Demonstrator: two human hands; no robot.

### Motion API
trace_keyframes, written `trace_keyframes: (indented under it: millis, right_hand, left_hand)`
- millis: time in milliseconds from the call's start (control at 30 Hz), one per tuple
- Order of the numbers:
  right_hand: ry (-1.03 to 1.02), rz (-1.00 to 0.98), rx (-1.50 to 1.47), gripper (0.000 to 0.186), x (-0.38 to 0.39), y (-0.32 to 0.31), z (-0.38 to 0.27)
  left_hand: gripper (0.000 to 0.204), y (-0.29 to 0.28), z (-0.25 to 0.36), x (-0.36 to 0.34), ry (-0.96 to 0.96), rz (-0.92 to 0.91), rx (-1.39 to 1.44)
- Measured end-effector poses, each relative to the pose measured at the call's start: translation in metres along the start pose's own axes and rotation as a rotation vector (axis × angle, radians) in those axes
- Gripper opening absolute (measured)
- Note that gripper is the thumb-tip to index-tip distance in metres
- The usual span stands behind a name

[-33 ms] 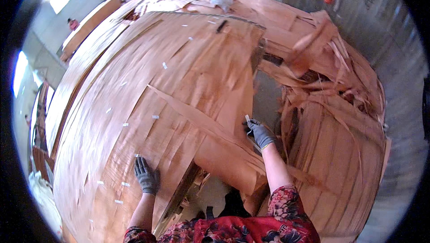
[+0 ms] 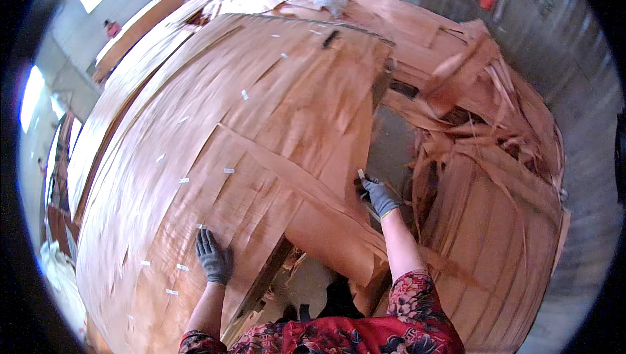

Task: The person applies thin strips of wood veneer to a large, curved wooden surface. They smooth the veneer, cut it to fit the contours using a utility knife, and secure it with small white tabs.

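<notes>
A large reddish-brown veneer sheet [image 2: 261, 113] lies on top of a tall stack, patched with small white tape pieces [image 2: 229, 171]. My left hand [image 2: 214, 257], in a grey glove, rests flat with fingers spread on the sheet's near part. My right hand [image 2: 377, 195], also gloved, is closed on the sheet's right edge, where the veneer folds down. A small white bit [image 2: 360, 173] sticks up at its fingertips; I cannot tell what it is. My red flowered sleeves show at the bottom.
Torn veneer strips [image 2: 476, 126] are heaped to the right over another veneer stack [image 2: 502, 256]. Grey concrete floor [image 2: 587, 158] lies beyond. More stacks [image 2: 130, 34] run along the back left, where a person in red [image 2: 112, 28] stands. A dark object [image 2: 330, 38] lies on the sheet's far end.
</notes>
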State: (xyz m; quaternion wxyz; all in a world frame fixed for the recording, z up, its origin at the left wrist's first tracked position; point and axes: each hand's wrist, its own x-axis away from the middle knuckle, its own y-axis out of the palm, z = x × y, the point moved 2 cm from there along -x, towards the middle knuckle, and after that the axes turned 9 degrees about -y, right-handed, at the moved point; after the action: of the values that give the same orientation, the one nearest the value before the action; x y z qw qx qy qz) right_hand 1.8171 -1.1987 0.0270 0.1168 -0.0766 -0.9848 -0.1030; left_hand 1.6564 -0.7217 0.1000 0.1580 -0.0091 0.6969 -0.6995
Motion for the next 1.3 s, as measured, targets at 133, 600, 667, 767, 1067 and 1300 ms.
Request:
trace_keyframes:
  millis: [133,600,667,767,1067,1300]
  right_hand:
    - [0.144,0.1,0.037,0.028,-0.033,-0.022,0.027]
    - [0.284,0.601,0.983,0.033,0.106,-0.31,-0.001]
    - [0.373,0.69,0.957,0.039,0.146,-0.324,0.002]
    - [0.354,0.955,0.44,0.038,0.216,-0.428,-0.001]
    - [0.296,0.838,1.347,0.019,0.056,-0.418,-0.049]
    - [-0.342,0.574,0.212,0.025,-0.217,-0.266,-0.196]
  left_hand:
    - [0.081,-0.003,0.019,-0.011,0.013,0.027,0.056]
    - [0.08,0.002,0.014,-0.012,0.011,0.066,0.188]
    - [0.079,-0.013,0.004,-0.007,-0.016,0.059,0.1]
    - [0.079,-0.005,0.007,-0.008,-0.004,0.052,0.152]
    - [0.078,-0.018,0.008,-0.022,-0.224,0.076,0.071]
    - [0.084,-0.026,0.07,-0.075,-0.62,0.24,0.482]
